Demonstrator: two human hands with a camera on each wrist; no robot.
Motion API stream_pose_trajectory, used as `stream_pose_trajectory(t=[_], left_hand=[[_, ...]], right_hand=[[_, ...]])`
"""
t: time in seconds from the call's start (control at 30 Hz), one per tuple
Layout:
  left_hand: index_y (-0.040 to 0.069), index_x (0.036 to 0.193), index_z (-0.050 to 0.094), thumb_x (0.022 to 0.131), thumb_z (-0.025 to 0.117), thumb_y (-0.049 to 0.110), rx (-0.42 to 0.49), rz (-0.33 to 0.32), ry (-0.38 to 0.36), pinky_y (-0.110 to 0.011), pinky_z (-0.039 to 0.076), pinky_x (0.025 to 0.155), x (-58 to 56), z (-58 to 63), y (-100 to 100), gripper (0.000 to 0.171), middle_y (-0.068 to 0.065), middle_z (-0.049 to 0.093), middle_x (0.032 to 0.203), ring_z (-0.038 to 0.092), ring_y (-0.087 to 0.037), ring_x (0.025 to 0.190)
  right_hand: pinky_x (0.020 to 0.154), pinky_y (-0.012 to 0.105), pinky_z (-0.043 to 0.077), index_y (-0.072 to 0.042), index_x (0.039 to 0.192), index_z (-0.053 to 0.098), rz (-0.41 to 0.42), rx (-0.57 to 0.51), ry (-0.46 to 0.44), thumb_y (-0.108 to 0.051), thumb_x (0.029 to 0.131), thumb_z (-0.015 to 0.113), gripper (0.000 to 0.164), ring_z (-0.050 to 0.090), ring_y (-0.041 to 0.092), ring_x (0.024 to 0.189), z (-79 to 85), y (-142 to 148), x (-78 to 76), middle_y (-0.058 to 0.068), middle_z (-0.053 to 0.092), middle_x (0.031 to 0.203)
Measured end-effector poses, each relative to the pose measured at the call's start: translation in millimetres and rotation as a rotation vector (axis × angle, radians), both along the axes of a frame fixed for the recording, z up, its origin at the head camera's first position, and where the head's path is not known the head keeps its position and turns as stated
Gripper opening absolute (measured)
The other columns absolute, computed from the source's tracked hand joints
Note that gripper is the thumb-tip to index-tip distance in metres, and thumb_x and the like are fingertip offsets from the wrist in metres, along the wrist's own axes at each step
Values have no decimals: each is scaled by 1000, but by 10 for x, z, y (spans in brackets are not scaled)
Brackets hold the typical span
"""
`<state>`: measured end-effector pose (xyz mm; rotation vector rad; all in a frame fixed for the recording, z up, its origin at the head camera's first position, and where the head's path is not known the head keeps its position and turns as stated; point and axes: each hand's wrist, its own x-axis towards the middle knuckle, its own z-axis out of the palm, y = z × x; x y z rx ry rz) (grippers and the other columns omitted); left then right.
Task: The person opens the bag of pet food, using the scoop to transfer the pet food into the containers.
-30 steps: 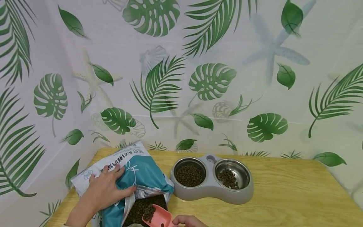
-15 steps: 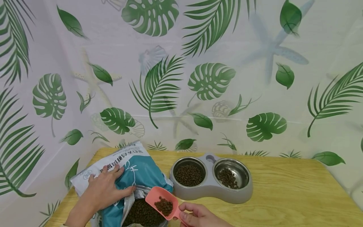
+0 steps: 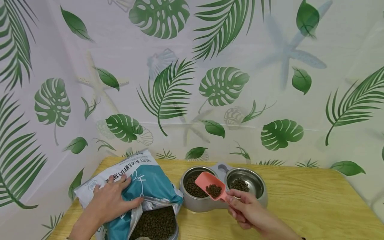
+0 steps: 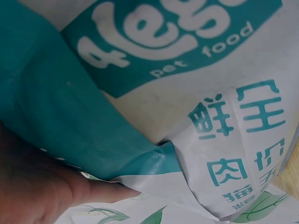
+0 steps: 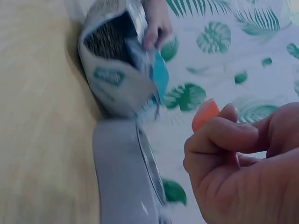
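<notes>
My right hand (image 3: 249, 208) grips the handle of a pink scoop (image 3: 207, 180), which carries a small heap of brown kibble (image 3: 214, 190). Scoop and hand hover over the front of a grey double pet bowl (image 3: 199, 205), hiding part of it. On the left, my left hand (image 3: 109, 201) rests with spread fingers on a teal and white pet food bag (image 3: 156, 175). The bag's mouth gapes toward me, with much kibble (image 3: 156, 222) inside. In the right wrist view the scoop (image 5: 205, 115) is mostly hidden behind the curled fingers.
The left steel bowl (image 3: 192, 172) holds plenty of kibble; the right steel bowl (image 3: 255, 178) has a smaller pile on its left side. Everything stands on a wood-grain table (image 3: 315, 203). A leaf-printed sheet (image 3: 231, 140) hangs behind the table and along its left side.
My right hand has lifted the scoop with kibble out of the bag and carried it right and away from me, over the double bowl. The left hand stays on the bag.
</notes>
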<state>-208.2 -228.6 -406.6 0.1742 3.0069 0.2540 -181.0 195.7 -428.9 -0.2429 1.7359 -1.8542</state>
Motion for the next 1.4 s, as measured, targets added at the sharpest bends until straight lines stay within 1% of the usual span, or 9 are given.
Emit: stream_pose_trajectory(t=[0.27, 0.4, 0.57, 0.7, 0.83, 0.93, 1.03, 1.3, 1.4], left_hand=[[8, 150, 54, 81, 56, 85, 3, 0, 2, -89, 28, 96, 4, -6, -6, 103, -25, 46, 156, 37, -64, 139], [8, 150, 54, 81, 56, 84, -2, -1, 8, -89, 28, 96, 2, -7, -6, 103, -25, 47, 156, 38, -64, 139], [8, 150, 54, 81, 56, 85, -6, 1, 10, -89, 28, 96, 4, -9, -7, 103, -25, 47, 156, 38, -64, 139], [8, 149, 54, 81, 56, 84, -7, 1, 11, -89, 29, 95, 6, -9, -4, 102, -25, 47, 156, 38, -64, 139], [7, 149, 55, 81, 57, 84, -9, -3, 16, -89, 29, 95, 4, -5, 0, 102, -25, 48, 155, 39, -64, 138], [7, 148, 56, 81, 57, 84, -12, -5, 20, -89, 29, 94, -1, -1, 2, 102, -25, 48, 155, 40, -64, 137], [7, 148, 56, 81, 57, 84, -14, -7, 21, -89, 29, 94, -4, 3, 2, 102, -25, 48, 155, 40, -64, 137], [7, 149, 55, 82, 57, 83, -5, -6, 6, -89, 28, 95, -6, 6, -1, 102, -26, 47, 156, 38, -65, 138], [7, 150, 54, 82, 57, 84, -4, -2, -2, -89, 28, 96, -1, 9, 1, 102, -26, 46, 156, 37, -65, 139]], right_hand=[[45, 23, 25, 5, 140, 47, -212, 328, 96, -22, 113, 39, 39, 24, 8, 49, -24, 480, -154, -1, 51, 74], [44, 25, 30, 2, 136, 55, -312, 529, 160, -21, 112, 43, 36, 27, 9, 48, -58, 604, -170, 2, 54, 74], [49, 27, 34, 4, 133, 61, -317, 808, 392, -17, 109, 49, 34, 37, 10, 51, -139, 738, -194, 4, 62, 75], [49, 25, 31, 9, 131, 62, -302, 948, 564, -9, 105, 51, 33, 38, 9, 49, -222, 803, -220, 2, 61, 69], [52, 26, 35, 8, 124, 67, -318, 1043, 691, -9, 103, 58, 29, 46, 10, 53, -284, 815, -229, 1, 64, 70], [55, 34, 48, 6, 118, 70, -338, 1107, 781, -11, 100, 64, 25, 62, 19, 62, -299, 807, -224, 9, 73, 80], [59, 41, 53, 6, 118, 71, -342, 1169, 828, -11, 98, 67, 26, 69, 26, 70, -289, 798, -216, 14, 75, 87], [52, 31, 35, 6, 119, 71, -371, 1223, 896, -10, 96, 68, 28, 46, 14, 55, -277, 768, -150, 4, 58, 67], [53, 32, 38, 5, 118, 71, -396, 1196, 907, -10, 97, 68, 26, 51, 14, 58, -273, 752, -145, 6, 63, 71]])
